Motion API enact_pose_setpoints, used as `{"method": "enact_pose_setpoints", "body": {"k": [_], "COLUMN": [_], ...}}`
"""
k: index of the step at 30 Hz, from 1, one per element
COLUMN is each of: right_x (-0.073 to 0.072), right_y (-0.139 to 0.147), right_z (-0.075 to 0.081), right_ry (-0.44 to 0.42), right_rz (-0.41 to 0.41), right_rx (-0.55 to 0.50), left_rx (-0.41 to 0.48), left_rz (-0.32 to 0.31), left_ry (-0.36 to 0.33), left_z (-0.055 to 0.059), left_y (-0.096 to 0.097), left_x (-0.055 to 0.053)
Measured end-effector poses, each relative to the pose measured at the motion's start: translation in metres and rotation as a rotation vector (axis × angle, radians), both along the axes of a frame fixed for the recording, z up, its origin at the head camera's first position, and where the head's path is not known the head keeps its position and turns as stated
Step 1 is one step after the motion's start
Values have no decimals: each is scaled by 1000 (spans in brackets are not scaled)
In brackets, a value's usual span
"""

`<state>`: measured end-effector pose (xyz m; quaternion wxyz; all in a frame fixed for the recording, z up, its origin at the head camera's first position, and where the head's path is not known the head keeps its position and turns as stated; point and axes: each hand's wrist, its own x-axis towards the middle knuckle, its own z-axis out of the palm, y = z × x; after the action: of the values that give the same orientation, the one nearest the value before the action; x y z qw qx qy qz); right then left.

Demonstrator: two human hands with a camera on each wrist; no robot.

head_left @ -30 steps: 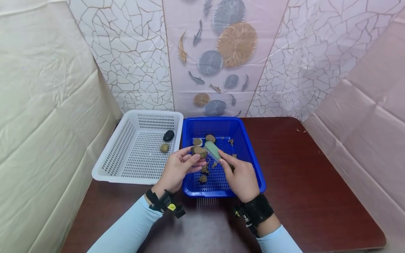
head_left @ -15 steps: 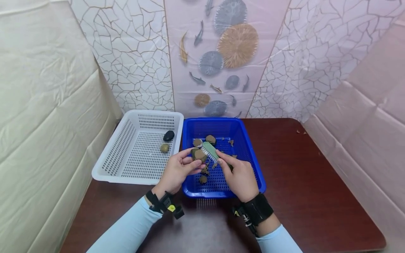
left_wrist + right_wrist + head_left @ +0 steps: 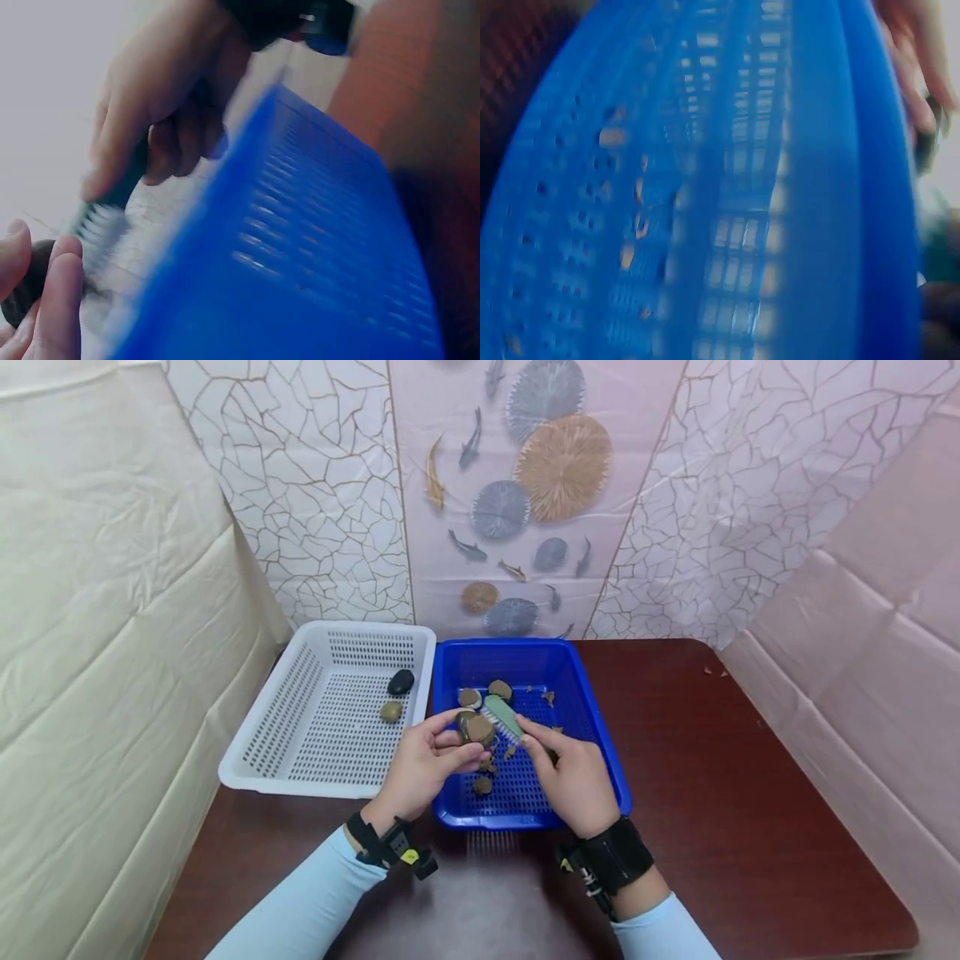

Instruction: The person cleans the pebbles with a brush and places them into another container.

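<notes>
My left hand (image 3: 420, 762) pinches a dark, rounded stone (image 3: 464, 724) between thumb and fingers, above the blue basket (image 3: 525, 819). A flat patch of brown mud (image 3: 480, 729) covers its upward face. My right hand (image 3: 579, 783) grips the handle of a green scrubbing brush (image 3: 502, 713), forefinger along its back. The white bristles face the stone and are right at its edge. In the left wrist view the bristles (image 3: 103, 229) are blurred beside the stone (image 3: 31, 279). The right wrist view mostly shows the basket's side (image 3: 817, 187).
Two mud-capped stones, one of them pale (image 3: 469, 697) and the other darker (image 3: 500, 690), lie in the blue basket with several brown crumbs. Left of it, a white basket (image 3: 251, 760) holds a black stone (image 3: 401, 682) and an olive stone (image 3: 391, 712). Both stand on a dark red table (image 3: 735, 793).
The brush has rolled so its bristles show against the stone, with small shifts since. The stone has turned slightly, showing more of its dark left side. Both hands keep their grip.
</notes>
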<state>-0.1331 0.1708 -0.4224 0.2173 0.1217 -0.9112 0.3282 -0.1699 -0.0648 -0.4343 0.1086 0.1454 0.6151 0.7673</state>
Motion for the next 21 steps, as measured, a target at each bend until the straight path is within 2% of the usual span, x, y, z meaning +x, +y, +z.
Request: {"method": "enact_pose_setpoints", "body": {"k": [2, 5, 9, 12, 17, 19, 21], "right_x": [-2, -2, 2, 2, -3, -2, 1], "right_y": [6, 11, 4, -1, 5, 8, 7], "right_z": [0, 2, 3, -2, -10, -8, -3], "right_ry": [-38, -20, 70, 58, -43, -42, -12], "right_rz": [-65, -95, 26, 69, -50, -69, -48], "right_rx": [40, 33, -61, -64, 29, 30, -4], "left_rx": [-14, -49, -120, -136, -102, -94, -111], "left_rz": [-4, 5, 18, 21, 31, 42, 61], "left_ry": [2, 29, 84, 93, 65, 64, 73], "left_z": [1, 1, 2, 1, -3, -4, -3], "left_y": [0, -1, -1, 1, 2, 1, 0], "left_x": [1, 1, -1, -2, 0, -1, -2]}}
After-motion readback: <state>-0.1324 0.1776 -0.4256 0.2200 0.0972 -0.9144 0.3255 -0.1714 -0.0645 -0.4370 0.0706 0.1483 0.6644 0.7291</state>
